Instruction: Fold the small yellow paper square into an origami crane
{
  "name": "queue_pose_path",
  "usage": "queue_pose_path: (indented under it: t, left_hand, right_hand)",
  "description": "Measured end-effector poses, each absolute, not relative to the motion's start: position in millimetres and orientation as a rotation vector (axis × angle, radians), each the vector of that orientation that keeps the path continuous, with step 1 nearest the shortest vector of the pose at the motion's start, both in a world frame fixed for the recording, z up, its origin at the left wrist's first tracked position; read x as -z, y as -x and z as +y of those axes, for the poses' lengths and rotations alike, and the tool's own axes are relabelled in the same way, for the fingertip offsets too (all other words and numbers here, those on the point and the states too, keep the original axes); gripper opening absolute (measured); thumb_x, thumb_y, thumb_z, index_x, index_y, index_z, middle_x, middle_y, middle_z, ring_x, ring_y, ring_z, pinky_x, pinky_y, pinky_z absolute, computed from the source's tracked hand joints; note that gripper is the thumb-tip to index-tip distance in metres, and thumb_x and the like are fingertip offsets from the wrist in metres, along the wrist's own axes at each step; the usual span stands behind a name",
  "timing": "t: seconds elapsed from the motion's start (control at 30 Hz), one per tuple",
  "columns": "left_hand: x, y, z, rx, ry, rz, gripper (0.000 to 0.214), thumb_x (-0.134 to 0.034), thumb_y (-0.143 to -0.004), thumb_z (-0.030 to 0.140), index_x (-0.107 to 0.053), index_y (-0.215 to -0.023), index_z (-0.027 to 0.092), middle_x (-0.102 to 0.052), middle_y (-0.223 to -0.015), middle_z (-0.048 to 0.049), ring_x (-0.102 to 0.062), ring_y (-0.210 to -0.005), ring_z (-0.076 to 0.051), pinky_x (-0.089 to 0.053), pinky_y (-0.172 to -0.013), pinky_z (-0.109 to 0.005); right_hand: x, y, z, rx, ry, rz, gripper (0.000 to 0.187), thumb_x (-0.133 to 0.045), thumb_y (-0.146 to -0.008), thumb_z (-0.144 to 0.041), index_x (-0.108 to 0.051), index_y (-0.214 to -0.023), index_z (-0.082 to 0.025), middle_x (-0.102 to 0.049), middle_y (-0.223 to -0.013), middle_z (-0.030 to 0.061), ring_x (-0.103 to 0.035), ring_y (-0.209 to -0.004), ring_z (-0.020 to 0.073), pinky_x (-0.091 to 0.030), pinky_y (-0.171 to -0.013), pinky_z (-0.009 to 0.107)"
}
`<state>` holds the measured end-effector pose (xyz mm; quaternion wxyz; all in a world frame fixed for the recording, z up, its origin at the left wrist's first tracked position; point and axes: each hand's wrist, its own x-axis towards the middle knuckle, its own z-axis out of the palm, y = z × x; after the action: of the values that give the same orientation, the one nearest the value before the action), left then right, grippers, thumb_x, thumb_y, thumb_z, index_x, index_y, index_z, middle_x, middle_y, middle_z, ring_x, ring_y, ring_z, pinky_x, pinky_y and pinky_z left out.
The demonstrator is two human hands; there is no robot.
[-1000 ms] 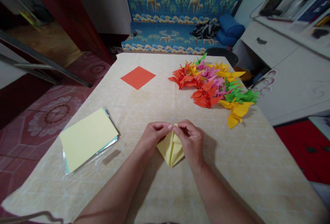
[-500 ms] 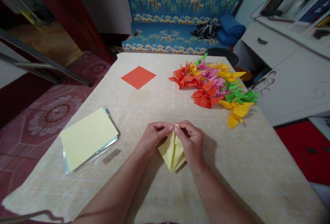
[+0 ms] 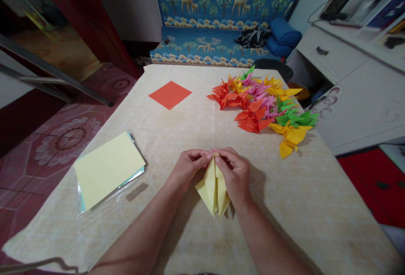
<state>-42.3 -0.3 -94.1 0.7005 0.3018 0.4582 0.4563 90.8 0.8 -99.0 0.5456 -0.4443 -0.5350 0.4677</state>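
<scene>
A partly folded pale yellow paper (image 3: 214, 188) hangs point-down just above the table between both hands. My left hand (image 3: 187, 168) pinches its top corner from the left. My right hand (image 3: 233, 173) pinches the same top from the right, its fingers curled over the paper's right edge. The two thumbs nearly meet at the tip. To the left lies a stack of square paper (image 3: 107, 168) in a clear sleeve, a yellow sheet on top. A single orange sheet (image 3: 170, 94) lies flat farther back.
A heap of folded paper cranes (image 3: 262, 107) in orange, pink, green and yellow covers the table's far right. The beige table (image 3: 316, 195) ends at a blue sofa (image 3: 221, 26) behind and a white cabinet (image 3: 357, 85) on the right. Tiled floor is at the left.
The yellow paper has narrowed and lengthened, its side flaps drawn in towards the middle. Both hands stayed pinched at its top in nearly the same spot.
</scene>
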Motion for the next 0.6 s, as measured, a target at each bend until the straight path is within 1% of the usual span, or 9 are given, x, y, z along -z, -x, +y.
queue_pose_path:
  t: [0.1,0.2,0.33,0.6]
  left_hand:
    - [93.5,41.8,0.2,-1.022,-0.640,1.010,0.021,-0.075,-0.067,0.030,-0.068,-0.074,0.012,-0.065,-0.063,-0.0026,-0.057,-0.055,-0.009,-0.043,-0.056,-0.021]
    - [93.6,41.1,0.5,-1.040,-0.605,0.993,0.020,-0.077,-0.065,0.027,-0.068,-0.075,0.012,-0.068,-0.067,-0.0036,-0.059,-0.058,-0.011,-0.045,-0.059,-0.022]
    - [93.9,40.7,0.5,-1.032,-0.631,1.017,0.019,-0.076,-0.066,0.027,-0.068,-0.075,0.012,-0.067,-0.066,-0.0038,-0.059,-0.056,-0.010,-0.044,-0.058,-0.022]
    - [93.1,40.2,0.9,-1.030,-0.703,1.065,0.020,-0.075,-0.067,0.029,-0.067,-0.073,0.011,-0.064,-0.061,-0.0026,-0.055,-0.053,-0.009,-0.041,-0.053,-0.020]
  right_hand:
    - [100.9,-89.3,0.6,-1.163,1.093,-1.169,0.027,-0.062,-0.076,-0.018,-0.064,-0.103,-0.021,-0.062,-0.081,0.0013,-0.059,-0.071,0.0138,-0.046,-0.062,0.024]
    - [101.5,-88.3,0.6,-1.188,1.068,-1.127,0.036,-0.063,-0.075,-0.019,-0.056,-0.110,-0.020,-0.059,-0.076,-0.0006,-0.056,-0.067,0.0120,-0.044,-0.059,0.022]
    - [100.7,-88.6,0.7,-1.169,1.056,-1.133,0.040,-0.063,-0.074,-0.018,-0.051,-0.112,-0.020,-0.056,-0.074,-0.0020,-0.054,-0.065,0.0113,-0.043,-0.059,0.022]
    - [98.7,-87.3,1.0,-1.161,1.093,-1.139,0.040,-0.063,-0.072,-0.015,-0.052,-0.110,-0.020,-0.055,-0.074,-0.0024,-0.053,-0.065,0.0114,-0.043,-0.059,0.022]
